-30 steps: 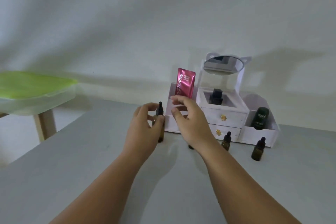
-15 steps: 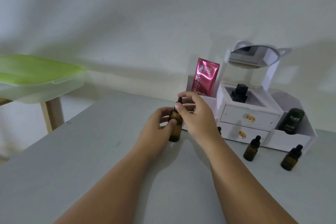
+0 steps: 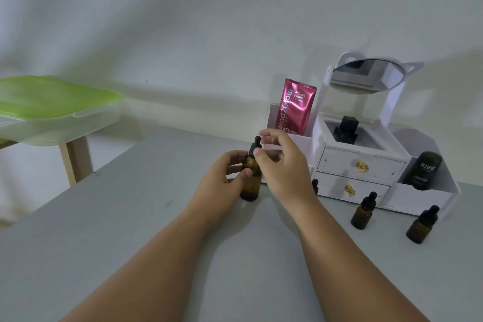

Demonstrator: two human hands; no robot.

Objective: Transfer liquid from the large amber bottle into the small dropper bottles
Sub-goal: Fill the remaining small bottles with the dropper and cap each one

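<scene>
Standing upright on the counter [image 3: 125,222] just left of the white organiser [image 3: 362,154], the large amber bottle [image 3: 251,181] has a vertical long axis; the left hand [image 3: 222,179] grip wraps its body; the right hand [image 3: 283,165], nearer the top, pinches the dropper cap [image 3: 257,141]; small dropper bottles [image 3: 362,214] stand before the organiser.

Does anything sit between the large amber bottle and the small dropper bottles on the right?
No object; only the right hand, pinching the cap of the large amber bottle, and its forearm cross that stretch.
</scene>
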